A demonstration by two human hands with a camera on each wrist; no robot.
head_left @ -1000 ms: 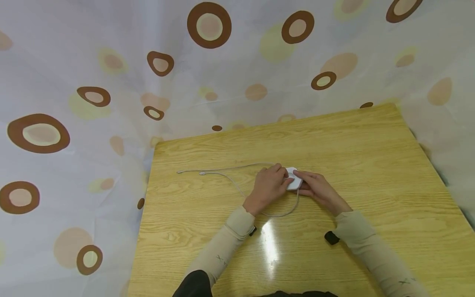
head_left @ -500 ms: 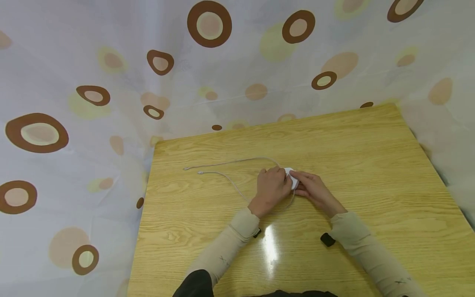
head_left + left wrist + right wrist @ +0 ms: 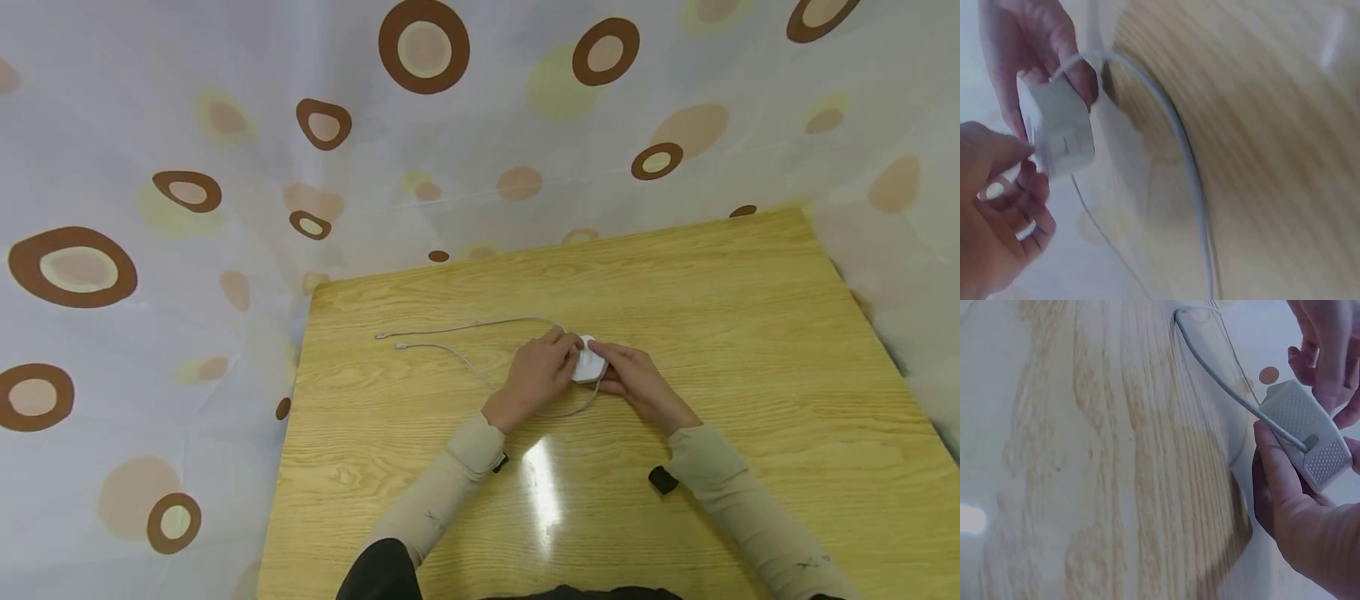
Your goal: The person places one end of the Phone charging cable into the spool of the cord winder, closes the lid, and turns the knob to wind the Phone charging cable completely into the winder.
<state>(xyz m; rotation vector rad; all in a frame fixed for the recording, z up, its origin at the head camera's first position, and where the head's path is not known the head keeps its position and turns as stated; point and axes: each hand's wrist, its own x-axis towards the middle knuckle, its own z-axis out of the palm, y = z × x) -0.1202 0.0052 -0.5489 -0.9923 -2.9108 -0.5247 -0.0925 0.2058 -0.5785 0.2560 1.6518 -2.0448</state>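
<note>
A small white angular plastic case, with a raised round part on top, is held just above the table. My right hand grips its right side; in the right wrist view the fingers lie along the case's dotted side. The thumb and curled fingers of my left hand pinch at its left face, partly hiding it. A thin white cable leaves the case through a side opening and loops down. Another length of white cable runs left from the far side; both ends carry small plugs.
The wood-patterned tabletop extends around both hands. A white curtain with brown and yellow spots borders it at the back and sides. A black wrist device hangs by the right sleeve, low over the table.
My left hand first came over the case, then drew back left, uncovering more of its top. The far cable's plug has shifted right, the nearer plug slightly left. My right hand keeps its grip.
</note>
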